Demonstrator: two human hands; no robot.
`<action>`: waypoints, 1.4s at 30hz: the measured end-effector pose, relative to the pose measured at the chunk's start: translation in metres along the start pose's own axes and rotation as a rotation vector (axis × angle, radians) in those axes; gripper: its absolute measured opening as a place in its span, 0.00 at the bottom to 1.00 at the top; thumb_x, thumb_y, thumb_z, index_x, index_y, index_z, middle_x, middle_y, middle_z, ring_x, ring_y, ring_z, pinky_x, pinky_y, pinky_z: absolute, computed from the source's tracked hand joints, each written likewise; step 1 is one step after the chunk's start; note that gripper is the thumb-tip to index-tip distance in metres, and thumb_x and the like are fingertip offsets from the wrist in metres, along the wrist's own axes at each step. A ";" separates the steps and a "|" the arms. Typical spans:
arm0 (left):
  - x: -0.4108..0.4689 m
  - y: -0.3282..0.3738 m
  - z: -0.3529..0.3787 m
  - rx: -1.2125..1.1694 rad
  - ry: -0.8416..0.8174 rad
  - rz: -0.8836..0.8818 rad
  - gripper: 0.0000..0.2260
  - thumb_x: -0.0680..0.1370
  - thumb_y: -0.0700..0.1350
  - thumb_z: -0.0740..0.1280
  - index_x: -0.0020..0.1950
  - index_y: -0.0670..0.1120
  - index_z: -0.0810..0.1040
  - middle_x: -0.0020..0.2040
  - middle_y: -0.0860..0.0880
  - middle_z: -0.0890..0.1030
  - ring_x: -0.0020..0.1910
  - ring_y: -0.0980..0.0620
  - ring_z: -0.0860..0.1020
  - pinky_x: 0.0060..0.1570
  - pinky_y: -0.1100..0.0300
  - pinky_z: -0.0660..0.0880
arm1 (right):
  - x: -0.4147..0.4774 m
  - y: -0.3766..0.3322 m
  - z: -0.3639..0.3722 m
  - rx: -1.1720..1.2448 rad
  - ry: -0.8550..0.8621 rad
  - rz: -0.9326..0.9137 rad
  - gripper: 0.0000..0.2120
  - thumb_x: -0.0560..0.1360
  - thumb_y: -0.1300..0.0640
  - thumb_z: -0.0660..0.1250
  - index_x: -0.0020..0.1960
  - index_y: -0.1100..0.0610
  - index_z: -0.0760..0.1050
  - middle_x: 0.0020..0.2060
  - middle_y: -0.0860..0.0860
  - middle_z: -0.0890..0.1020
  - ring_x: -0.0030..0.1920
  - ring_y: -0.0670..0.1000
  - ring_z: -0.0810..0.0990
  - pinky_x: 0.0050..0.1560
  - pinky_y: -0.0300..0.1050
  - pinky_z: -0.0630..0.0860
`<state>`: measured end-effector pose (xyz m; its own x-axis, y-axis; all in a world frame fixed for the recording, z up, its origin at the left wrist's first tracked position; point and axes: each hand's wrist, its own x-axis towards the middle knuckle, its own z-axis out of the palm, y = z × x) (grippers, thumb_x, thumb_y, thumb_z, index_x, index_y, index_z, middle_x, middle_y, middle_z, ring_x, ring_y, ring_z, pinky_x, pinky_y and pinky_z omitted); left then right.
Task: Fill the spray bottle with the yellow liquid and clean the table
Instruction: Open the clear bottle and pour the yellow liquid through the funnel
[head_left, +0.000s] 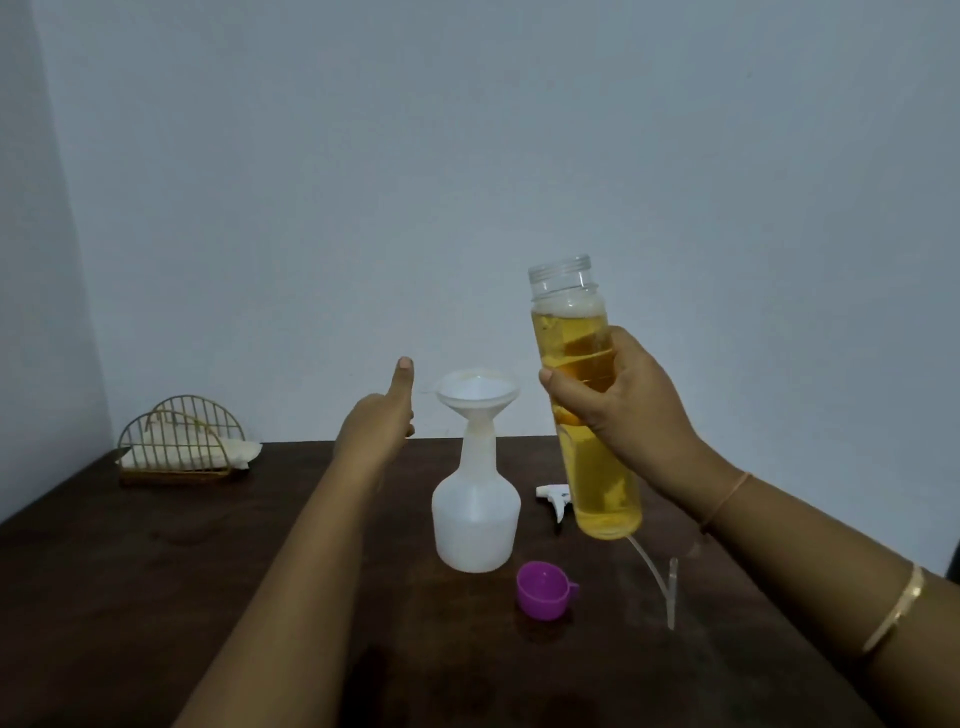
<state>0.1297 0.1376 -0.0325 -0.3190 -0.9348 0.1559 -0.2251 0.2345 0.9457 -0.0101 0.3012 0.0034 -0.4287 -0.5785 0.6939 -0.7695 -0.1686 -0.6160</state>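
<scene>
The right grip (623, 400) grasped the jar (605, 493), half hiding the spray head (551, 492). The left grip (374, 415), at 9 o'clock of the funnel (477, 387), hid its fingers; state unclear.

Dim, even light; soft focus; slight wide-angle bowing

Most likely a plain room in a home, perhaps a dining corner. A dark wooden table (156, 597) fills the lower half, set against bare, pale blue-grey walls (467, 156) that meet in a corner at 9 o'clock. At 8 o'clock a gold wire napkin holder (179, 441) holds paper napkins. Household cleaning things sit at 6 o'clock: a white plastic spray bottle (475, 525) topped with a funnel (478, 392), and a purple cap (543, 590). A clear bottle of yellow liquid (597, 467) is held up at 4 o'clock.
</scene>
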 end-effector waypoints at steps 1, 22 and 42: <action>0.001 -0.002 0.002 0.007 -0.001 -0.003 0.27 0.77 0.67 0.48 0.38 0.45 0.70 0.37 0.48 0.74 0.34 0.51 0.71 0.39 0.56 0.67 | 0.003 0.003 -0.002 -0.034 -0.003 -0.005 0.20 0.69 0.47 0.70 0.55 0.56 0.71 0.42 0.50 0.80 0.40 0.45 0.79 0.35 0.33 0.73; 0.001 0.007 0.023 -0.399 -0.114 -0.002 0.18 0.79 0.50 0.59 0.30 0.47 0.63 0.20 0.56 0.63 0.23 0.54 0.57 0.27 0.60 0.56 | 0.026 0.045 0.001 -0.386 -0.213 -0.078 0.18 0.68 0.46 0.71 0.48 0.52 0.65 0.33 0.46 0.71 0.31 0.45 0.69 0.30 0.39 0.63; -0.006 0.010 0.027 -0.505 -0.060 -0.062 0.14 0.77 0.43 0.60 0.30 0.45 0.66 0.23 0.52 0.65 0.24 0.56 0.59 0.22 0.64 0.59 | 0.048 0.042 -0.003 -0.576 -0.377 -0.156 0.21 0.68 0.49 0.72 0.54 0.55 0.67 0.38 0.48 0.74 0.35 0.47 0.72 0.32 0.39 0.64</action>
<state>0.1046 0.1533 -0.0313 -0.3751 -0.9224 0.0922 0.2232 0.0067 0.9747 -0.0645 0.2688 0.0119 -0.1794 -0.8368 0.5173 -0.9815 0.1165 -0.1520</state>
